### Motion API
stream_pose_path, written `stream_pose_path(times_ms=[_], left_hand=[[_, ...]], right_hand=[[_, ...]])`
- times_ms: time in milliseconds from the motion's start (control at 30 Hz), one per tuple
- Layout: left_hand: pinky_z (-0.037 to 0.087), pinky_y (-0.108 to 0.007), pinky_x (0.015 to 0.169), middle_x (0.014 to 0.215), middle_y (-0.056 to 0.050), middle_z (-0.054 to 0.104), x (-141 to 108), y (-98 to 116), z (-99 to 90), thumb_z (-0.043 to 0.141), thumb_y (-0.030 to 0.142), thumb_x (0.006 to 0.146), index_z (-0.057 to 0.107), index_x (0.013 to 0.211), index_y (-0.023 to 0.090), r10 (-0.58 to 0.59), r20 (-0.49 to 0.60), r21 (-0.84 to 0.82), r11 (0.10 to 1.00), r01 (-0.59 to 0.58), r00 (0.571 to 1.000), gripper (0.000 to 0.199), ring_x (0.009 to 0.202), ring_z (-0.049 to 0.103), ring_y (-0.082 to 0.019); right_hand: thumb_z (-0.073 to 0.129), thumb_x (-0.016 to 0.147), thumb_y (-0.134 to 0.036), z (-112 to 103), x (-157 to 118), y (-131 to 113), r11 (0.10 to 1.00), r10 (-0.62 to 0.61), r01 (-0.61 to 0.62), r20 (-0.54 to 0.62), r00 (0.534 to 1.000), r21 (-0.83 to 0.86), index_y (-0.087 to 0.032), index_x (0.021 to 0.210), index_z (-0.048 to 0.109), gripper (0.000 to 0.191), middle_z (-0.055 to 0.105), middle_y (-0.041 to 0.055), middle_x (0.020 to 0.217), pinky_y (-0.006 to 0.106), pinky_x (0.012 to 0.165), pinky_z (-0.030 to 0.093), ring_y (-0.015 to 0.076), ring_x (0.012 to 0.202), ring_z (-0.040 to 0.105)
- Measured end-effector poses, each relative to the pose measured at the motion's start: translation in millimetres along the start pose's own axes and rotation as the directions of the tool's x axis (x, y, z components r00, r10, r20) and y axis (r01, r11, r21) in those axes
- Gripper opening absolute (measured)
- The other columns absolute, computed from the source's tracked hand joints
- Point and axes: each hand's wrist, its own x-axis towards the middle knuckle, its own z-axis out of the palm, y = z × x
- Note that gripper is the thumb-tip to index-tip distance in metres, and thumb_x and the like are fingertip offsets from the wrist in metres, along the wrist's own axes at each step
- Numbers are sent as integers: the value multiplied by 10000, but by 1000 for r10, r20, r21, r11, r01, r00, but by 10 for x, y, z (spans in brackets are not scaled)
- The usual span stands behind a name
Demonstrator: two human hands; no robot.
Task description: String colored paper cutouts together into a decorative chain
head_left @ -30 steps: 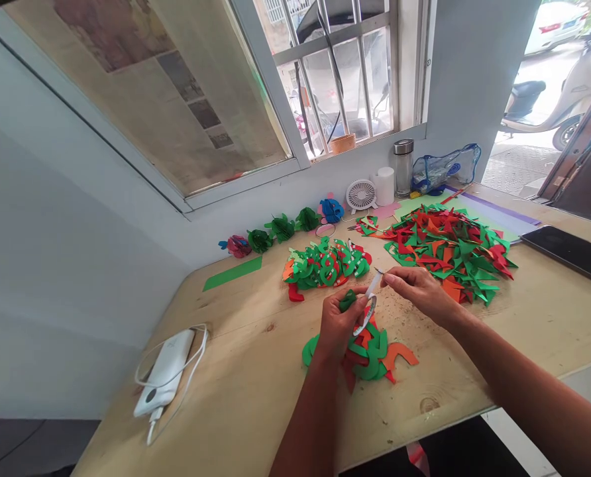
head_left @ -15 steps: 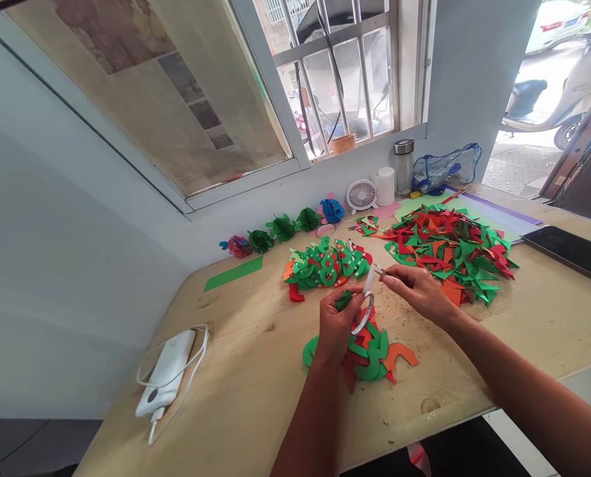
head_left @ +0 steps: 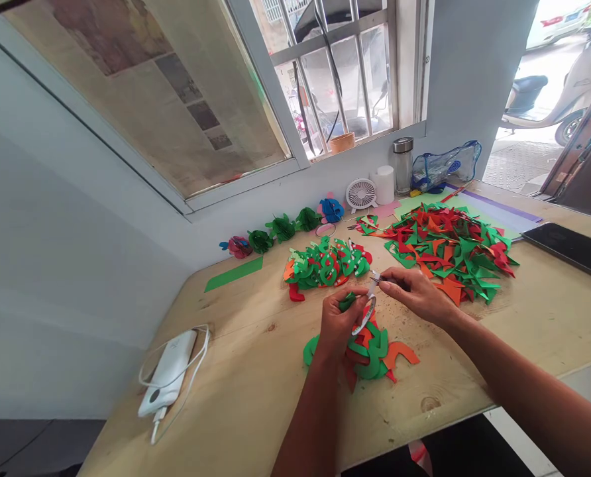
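Observation:
My left hand [head_left: 342, 315] is closed on a roll of white tape [head_left: 366, 319] and a green paper piece [head_left: 346, 302]. A short strip of tape [head_left: 373, 286] rises from the roll toward the other hand. My right hand [head_left: 412, 290] is closed on a small metal tool [head_left: 378, 280], perhaps scissors, whose tip meets the strip. Below the hands lies a loose pile of curved green, red and orange paper pieces [head_left: 372, 358], partly hidden by my left wrist. Just beyond them sits another heap of curved pieces [head_left: 325, 264].
A large heap of pointed paper scraps [head_left: 454, 248] is at the right, beside a black phone [head_left: 571, 248]. A white power bank [head_left: 169, 371] with its cable is at the left. Paper flowers [head_left: 281, 228], a small fan [head_left: 361, 195] and a bottle [head_left: 403, 165] line the wall.
My hands have come slightly closer together. The tool in my right hand has moved a little left and down, onto the tape strip.

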Motion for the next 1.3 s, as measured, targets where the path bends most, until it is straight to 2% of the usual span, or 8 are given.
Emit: stream_pose_path(times_ms=[167, 733, 967, 1300], left_hand=[[282, -179, 432, 456, 72, 418, -2, 3, -4, 681, 393, 701, 672, 810, 161, -18, -3, -1, 1000, 18, 1000, 256, 409, 335, -39], [275, -174, 419, 433, 73, 408, 7, 7, -2, 696, 390, 683, 674, 821, 147, -71, -5, -14, 997, 71, 997, 281, 387, 323, -34], [285, -170, 425, 450, 66, 421, 8, 8, -2, 693, 383, 686, 673, 817, 150, -55, -18, 7, 998, 55, 998, 268, 408, 349, -38], [280, -170, 412, 426, 81, 408, 13, 4, 4, 706, 379, 670, 668, 813, 148, -72, -34, -14, 997, 71, 997, 275, 370, 324, -27]], right_hand=[[424, 870, -481, -3, -3, -13, 1000, -17, 18, 9, 1000, -4, -161, 762, 600, 381, 400, -28, 602, 227, 483, 255, 94, 550, 330], [449, 859, -484, 9, -9, 4, 1000, 14, -14, -20, 1000, -18, -167, 838, 666, 385, 474, -17, 613, 226, 481, 274, 92, 548, 364], [435, 856, -509, 16, -10, -3, 998, -23, 19, -70, 997, -63, -166, 755, 635, 409, 417, -25, 557, 229, 466, 258, 91, 522, 331], [468, 840, -495, 22, -20, -52, 991, -7, -15, -159, 987, -133, -172, 773, 616, 361, 509, -15, 603, 229, 507, 286, 99, 547, 389]])
